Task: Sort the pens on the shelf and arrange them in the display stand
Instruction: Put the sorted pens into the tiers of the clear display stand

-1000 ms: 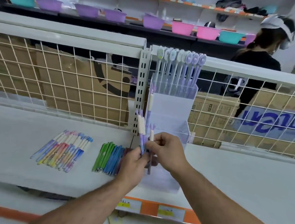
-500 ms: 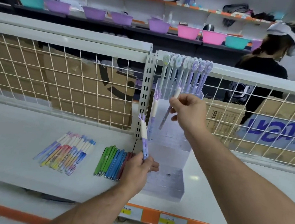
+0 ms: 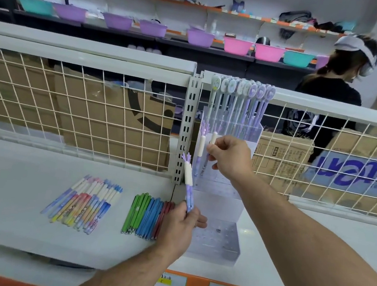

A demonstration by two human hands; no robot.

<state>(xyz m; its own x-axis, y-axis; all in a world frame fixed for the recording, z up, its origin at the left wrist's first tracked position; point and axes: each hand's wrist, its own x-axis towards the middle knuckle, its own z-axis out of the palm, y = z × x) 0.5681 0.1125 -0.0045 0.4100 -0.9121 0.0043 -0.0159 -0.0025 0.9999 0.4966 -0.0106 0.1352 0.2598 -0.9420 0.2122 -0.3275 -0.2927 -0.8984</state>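
Note:
A clear tiered display stand (image 3: pixel 215 242) sits on the white shelf (image 3: pixel 35 196). Several pastel pens (image 3: pixel 241 102) stand in its top tier. One purple pen with a white grip (image 3: pixel 201 144) stands at the left of the middle tier. My right hand (image 3: pixel 230 157) pinches a second such pen (image 3: pixel 213 138) upright just right of it, over the middle tier. My left hand (image 3: pixel 180 226) grips a third purple pen (image 3: pixel 188 180) by its lower end, in front of the stand's left side.
Two groups of pens lie on the shelf: patterned pastel ones (image 3: pixel 84 201) and green, blue and red ones (image 3: pixel 148 216). A wire grid (image 3: pixel 80 111) backs the shelf, with cardboard boxes behind. A person (image 3: pixel 329 93) stands beyond at right.
My right hand took one pen from the left hand's bundle, lifted it to the stand and lowered it upright beside the pen in the middle tier. The left hand stayed low with its pen.

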